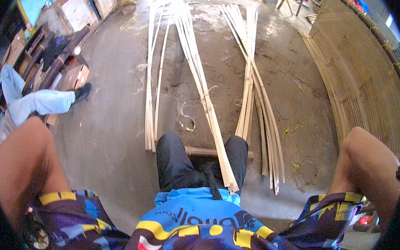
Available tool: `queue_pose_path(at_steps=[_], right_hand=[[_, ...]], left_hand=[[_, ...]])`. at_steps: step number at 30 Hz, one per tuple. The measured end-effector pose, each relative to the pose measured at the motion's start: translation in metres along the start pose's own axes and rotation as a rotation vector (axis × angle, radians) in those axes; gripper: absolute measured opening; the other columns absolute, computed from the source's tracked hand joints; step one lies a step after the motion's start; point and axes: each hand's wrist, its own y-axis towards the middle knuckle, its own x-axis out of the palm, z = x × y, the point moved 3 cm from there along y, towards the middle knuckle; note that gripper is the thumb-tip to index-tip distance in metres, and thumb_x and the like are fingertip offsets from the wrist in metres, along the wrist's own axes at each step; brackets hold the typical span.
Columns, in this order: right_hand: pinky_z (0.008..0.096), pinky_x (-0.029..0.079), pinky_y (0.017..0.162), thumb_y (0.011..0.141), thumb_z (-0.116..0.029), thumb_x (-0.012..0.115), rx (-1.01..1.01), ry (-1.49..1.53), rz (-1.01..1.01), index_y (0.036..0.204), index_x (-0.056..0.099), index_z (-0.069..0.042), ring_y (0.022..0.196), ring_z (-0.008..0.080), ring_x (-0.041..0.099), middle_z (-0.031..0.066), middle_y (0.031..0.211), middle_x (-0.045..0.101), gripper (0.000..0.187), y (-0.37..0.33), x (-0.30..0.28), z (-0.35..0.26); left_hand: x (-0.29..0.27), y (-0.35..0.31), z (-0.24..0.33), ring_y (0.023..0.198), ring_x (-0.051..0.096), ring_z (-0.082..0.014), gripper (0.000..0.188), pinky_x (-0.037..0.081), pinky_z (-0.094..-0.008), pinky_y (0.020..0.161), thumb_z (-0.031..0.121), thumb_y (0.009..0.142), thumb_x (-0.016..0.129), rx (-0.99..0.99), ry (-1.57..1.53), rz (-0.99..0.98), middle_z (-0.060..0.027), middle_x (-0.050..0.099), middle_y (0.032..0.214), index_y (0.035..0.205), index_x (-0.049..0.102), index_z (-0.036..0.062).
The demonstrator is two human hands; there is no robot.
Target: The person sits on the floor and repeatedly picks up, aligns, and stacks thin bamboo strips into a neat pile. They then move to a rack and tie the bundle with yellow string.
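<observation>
Neither of my hands shows; both arms are bent with the elbows out to the sides. My left arm [30,158] and my right arm [364,161] come out of patterned sleeves and fold back toward the rim. A bundle of long split bamboo strips [205,97] slants from the far floor to my lap, its near end resting by my right thigh [236,156]. Left of it lies a thinner strip bundle [150,83] on the floor. To the right, more bamboo strips [259,92] cross each other and fan out at their near ends.
A bamboo crosspiece [200,152] lies level at my knees. A large slatted bamboo mat [355,66] leans on the right. At left, a person in light blue jeans [47,101] sits near a cardboard box [76,76]. Yellow twine [295,166] and a pale curl [187,119] lie on the floor.
</observation>
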Motion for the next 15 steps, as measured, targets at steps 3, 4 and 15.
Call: queue_pose_path(at_steps=[3,4,15], right_hand=[[0.0422,0.035,0.088,0.081,-0.039,0.045,0.018,-0.008,0.004,0.105,0.048,-0.003,0.104,0.0257,0.043,0.0132,0.107,0.047,0.044,-0.006,0.002,0.001],[0.0421,0.035,0.088,0.081,-0.04,0.045,0.021,-0.014,0.006,0.105,0.048,-0.003,0.104,0.0257,0.043,0.0132,0.107,0.047,0.044,-0.008,0.003,0.0],[0.0411,0.035,0.087,0.079,-0.04,0.047,-0.002,-0.105,-0.007,0.103,0.047,-0.003,0.102,0.0261,0.043,0.0141,0.106,0.046,0.044,-0.025,-0.006,-0.019]], left_hand=[[-0.001,0.001,0.003,0.084,0.052,-0.0153,0.031,0.043,-0.0273,0.071,0.02,0.081,0.047,0.017,-0.022,0.007,-0.0069,0.054,0.095,0.107,0.047,0.0028],[-0.002,0.002,0.006,0.083,0.052,-0.0152,0.031,0.043,-0.0274,0.071,0.02,0.082,0.047,0.023,-0.029,0.012,-0.0069,0.054,0.095,0.107,0.047,0.0029],[-0.01,0.001,0.036,0.078,0.051,-0.0143,0.027,0.043,-0.0281,0.068,0.019,0.082,0.046,0.077,-0.093,0.062,-0.0061,0.054,0.09,0.104,0.048,0.0032]])
